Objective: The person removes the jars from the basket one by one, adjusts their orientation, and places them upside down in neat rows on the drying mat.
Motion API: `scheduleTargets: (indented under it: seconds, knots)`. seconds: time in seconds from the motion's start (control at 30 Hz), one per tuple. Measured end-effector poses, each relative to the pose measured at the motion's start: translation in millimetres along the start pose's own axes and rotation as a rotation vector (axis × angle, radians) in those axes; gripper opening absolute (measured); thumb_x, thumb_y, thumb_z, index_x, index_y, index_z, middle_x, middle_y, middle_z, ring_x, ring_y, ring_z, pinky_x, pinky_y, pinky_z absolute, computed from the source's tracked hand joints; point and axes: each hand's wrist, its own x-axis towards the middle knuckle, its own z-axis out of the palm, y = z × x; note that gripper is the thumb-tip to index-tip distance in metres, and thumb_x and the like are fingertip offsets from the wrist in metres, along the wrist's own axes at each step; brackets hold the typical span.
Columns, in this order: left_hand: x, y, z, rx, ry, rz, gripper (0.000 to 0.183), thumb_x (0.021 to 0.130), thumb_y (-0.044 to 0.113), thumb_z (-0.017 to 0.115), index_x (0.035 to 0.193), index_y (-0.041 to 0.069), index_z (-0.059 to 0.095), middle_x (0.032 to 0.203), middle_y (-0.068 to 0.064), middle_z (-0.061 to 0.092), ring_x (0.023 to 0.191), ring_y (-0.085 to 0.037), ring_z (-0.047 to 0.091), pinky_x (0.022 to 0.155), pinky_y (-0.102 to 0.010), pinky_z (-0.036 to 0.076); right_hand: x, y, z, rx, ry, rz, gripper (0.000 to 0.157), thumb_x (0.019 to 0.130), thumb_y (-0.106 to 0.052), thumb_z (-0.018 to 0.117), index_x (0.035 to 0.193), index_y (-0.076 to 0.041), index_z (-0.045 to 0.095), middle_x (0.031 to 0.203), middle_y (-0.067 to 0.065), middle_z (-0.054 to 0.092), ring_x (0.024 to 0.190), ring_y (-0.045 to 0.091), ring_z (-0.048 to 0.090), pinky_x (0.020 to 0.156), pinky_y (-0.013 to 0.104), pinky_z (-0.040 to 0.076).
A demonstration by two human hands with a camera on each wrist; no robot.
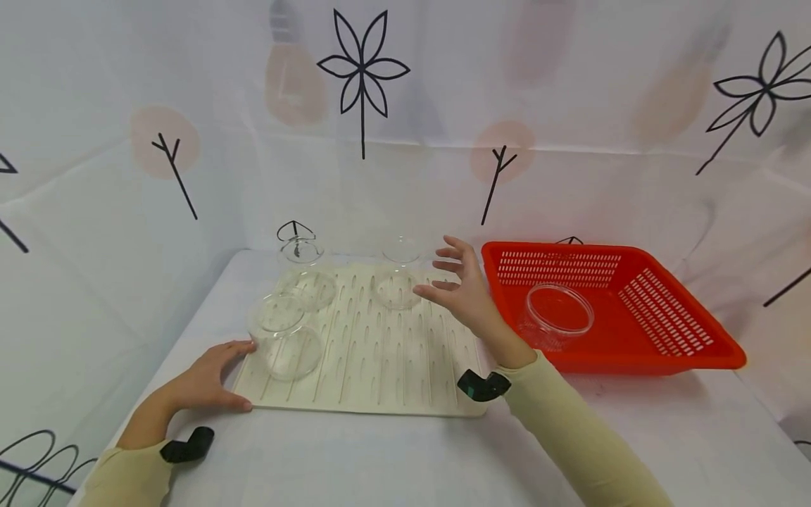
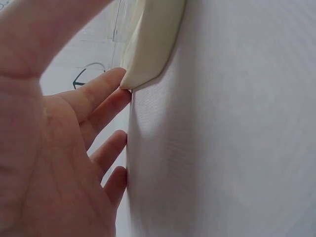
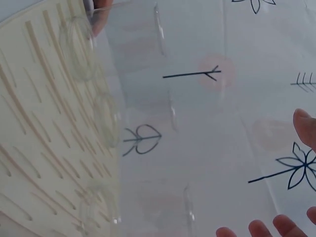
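A cream ribbed drying mat lies on the white table. Three clear round containers stand upright on it: one front left, one back left and one at the back, right of the middle. My left hand touches the mat's left edge, fingers fairly straight; in the left wrist view the fingertips meet the mat's corner. My right hand is raised just right of the back container, fingers spread, with nothing in it. A fourth clear container sits in the red basket.
The red basket stands right of the mat, close beside my right forearm. A white patterned cloth hangs behind the table and along its left side. White tabletop extends in front of the mat.
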Motion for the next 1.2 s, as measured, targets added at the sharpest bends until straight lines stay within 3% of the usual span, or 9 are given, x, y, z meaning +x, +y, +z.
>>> scheduleTargets:
  seconds: [0.73, 1.2]
  knots:
    - [-0.4, -1.7, -1.1, -0.014, 0.012, 0.018, 0.098, 0.055, 0.045, 0.086, 0.13, -0.003, 0.044, 0.133, -0.027, 0.041, 0.122, -0.048, 0.029, 0.095, -0.065, 0.025, 1, 1, -42.0, -0.063, 0.082, 0.017, 0.086, 0.079, -0.01, 0.075, 0.144, -0.01, 0.019, 0.135, 0.014, 0.036, 0.122, 0.028, 0.042, 0.093, 0.042, 0.044]
    - [-1.1, -0.2, -1.4, -0.018, -0.001, -0.01, 0.099, 0.056, 0.047, 0.085, 0.132, -0.001, 0.044, 0.135, -0.027, 0.04, 0.124, -0.048, 0.028, 0.096, -0.065, 0.024, -3, -1, -77.2, -0.193, 0.168, 0.12, 0.086, 0.08, -0.021, 0.074, 0.146, -0.017, 0.018, 0.138, 0.01, 0.037, 0.122, 0.027, 0.041, 0.082, 0.033, 0.051]
